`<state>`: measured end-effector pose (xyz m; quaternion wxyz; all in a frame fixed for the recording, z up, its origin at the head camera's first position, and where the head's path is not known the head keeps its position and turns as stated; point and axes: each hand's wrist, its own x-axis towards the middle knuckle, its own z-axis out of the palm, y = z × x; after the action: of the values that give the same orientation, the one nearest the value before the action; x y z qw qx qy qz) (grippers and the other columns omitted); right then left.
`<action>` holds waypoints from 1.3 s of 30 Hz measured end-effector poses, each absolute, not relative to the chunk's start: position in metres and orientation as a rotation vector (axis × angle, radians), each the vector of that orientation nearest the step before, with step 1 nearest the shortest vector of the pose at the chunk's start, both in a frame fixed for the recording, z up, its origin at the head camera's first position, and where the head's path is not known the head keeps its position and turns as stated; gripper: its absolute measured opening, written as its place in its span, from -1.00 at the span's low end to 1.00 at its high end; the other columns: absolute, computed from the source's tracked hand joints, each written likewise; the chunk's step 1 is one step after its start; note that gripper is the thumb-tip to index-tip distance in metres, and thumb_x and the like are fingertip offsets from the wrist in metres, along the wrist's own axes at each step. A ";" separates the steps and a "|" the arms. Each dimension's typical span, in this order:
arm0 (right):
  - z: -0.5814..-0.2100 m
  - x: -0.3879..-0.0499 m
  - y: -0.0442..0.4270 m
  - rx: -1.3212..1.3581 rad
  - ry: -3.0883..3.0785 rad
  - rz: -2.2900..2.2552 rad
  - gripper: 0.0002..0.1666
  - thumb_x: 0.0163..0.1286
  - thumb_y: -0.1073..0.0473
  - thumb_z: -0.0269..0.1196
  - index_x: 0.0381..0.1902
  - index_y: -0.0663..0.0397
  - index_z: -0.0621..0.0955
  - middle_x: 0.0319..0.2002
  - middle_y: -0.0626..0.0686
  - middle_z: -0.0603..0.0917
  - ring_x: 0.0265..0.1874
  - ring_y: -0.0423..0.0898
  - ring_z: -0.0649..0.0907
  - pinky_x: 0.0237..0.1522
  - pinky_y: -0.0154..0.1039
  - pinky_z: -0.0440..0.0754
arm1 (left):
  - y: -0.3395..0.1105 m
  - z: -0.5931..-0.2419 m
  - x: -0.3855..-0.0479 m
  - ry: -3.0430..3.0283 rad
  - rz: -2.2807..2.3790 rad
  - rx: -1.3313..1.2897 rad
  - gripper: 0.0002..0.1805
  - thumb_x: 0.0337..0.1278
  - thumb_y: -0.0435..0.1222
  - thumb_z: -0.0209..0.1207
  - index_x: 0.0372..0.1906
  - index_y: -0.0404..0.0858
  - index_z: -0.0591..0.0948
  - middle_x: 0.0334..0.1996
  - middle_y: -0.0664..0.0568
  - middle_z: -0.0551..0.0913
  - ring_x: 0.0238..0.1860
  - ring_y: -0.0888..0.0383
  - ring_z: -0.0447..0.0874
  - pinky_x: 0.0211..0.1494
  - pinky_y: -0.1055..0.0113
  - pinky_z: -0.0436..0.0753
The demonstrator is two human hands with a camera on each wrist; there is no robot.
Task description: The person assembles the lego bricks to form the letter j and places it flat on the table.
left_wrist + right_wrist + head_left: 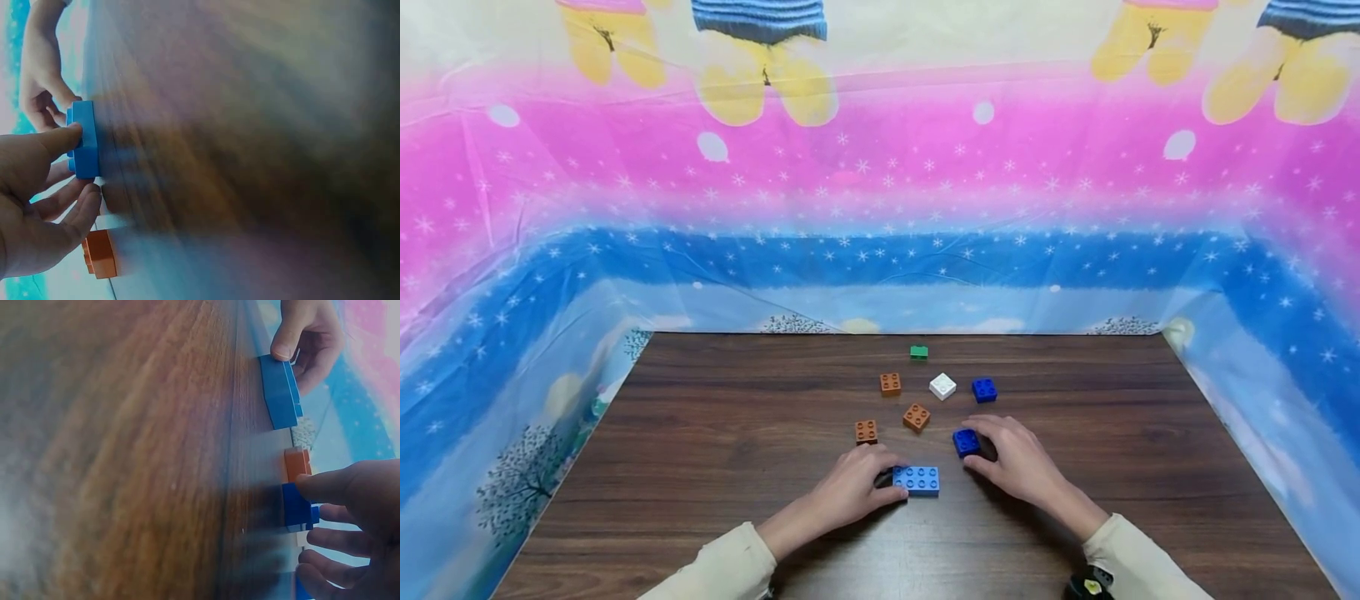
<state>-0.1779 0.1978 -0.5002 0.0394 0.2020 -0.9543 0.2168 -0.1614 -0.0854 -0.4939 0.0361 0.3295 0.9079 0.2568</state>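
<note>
A light blue eight-stud brick (917, 481) lies flat on the brown table (700, 417); my left hand (848, 487) pinches its left end between thumb and fingers. In the left wrist view the thumb lies against the blue brick (86, 140). To the right and a little farther back, my right hand (1018, 458) holds a dark blue four-stud brick (966, 443) by its right side. The right wrist view shows the thumb at the dark blue brick (297, 506), its other fingers spread behind it. The two held bricks are apart.
Beyond the hands lie orange bricks (916, 417), one of them (866, 432) just past my left fingers, a white brick (942, 386), another dark blue brick (984, 390) and a green brick (919, 353). A patterned cloth (880, 258) stands around the table's back and sides.
</note>
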 end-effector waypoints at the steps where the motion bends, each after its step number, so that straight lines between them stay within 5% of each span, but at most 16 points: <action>1: -0.500 -0.179 0.198 0.621 -2.924 0.667 -0.39 0.26 0.01 0.50 0.24 0.03 0.65 0.21 0.12 0.67 0.22 0.13 0.62 0.20 0.18 0.54 | -0.085 -0.494 -0.162 2.791 0.787 1.006 -0.57 0.23 -0.11 0.39 0.12 -0.24 0.71 -0.03 0.01 0.74 -0.01 0.09 0.67 0.07 0.08 0.62; 21: -0.504 -0.186 0.198 0.657 -2.917 0.667 -0.53 0.27 0.17 0.49 0.14 0.07 0.70 0.10 0.10 0.72 0.11 0.10 0.67 0.11 0.12 0.61 | -0.076 -0.492 -0.174 2.799 0.812 0.955 -0.61 0.20 -0.17 0.42 0.05 -0.31 0.72 -0.12 -0.05 0.75 -0.13 0.11 0.71 -0.12 0.22 0.66; 39: -0.483 -0.177 0.191 0.587 -2.934 0.761 -0.57 0.25 0.12 0.51 0.08 -0.02 0.71 -0.02 0.01 0.76 -0.05 -0.01 0.71 -0.04 0.04 0.66 | -0.075 -0.492 -0.178 2.781 0.827 0.924 -0.59 0.22 -0.18 0.41 0.10 -0.31 0.71 -0.07 -0.06 0.76 -0.12 0.10 0.73 -0.09 0.20 0.67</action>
<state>-0.1771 0.1911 -0.4834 0.0273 0.1900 -0.9500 0.2463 -0.1777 -0.0752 -0.4922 0.0484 0.3031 0.9122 0.2713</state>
